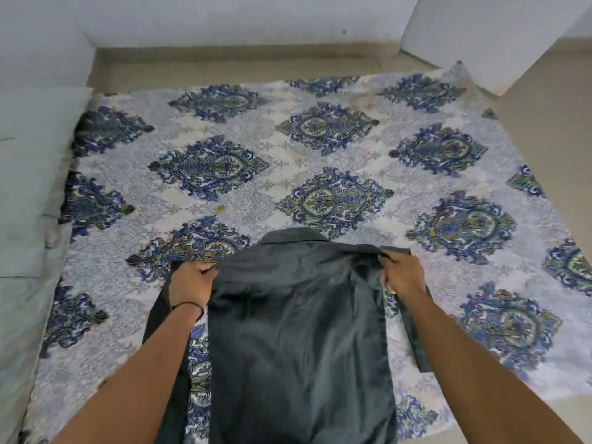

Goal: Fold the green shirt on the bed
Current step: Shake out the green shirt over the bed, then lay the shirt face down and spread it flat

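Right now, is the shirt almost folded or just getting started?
Just getting started. Done: the shirt lies spread on the bed, collar away from the person. In hand: the left hand and right hand each grip a shoulder. Left: both sleeves hang out to the sides unfolded, and the body shows no fold yet, so every fold is still to do.

head-worn view, angled forward and down, close over bed (320,129)

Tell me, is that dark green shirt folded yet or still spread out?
Spread out, not folded: the green shirt lies full length, collar away, both hands pinching its shoulders, sleeves hanging loose at each side.
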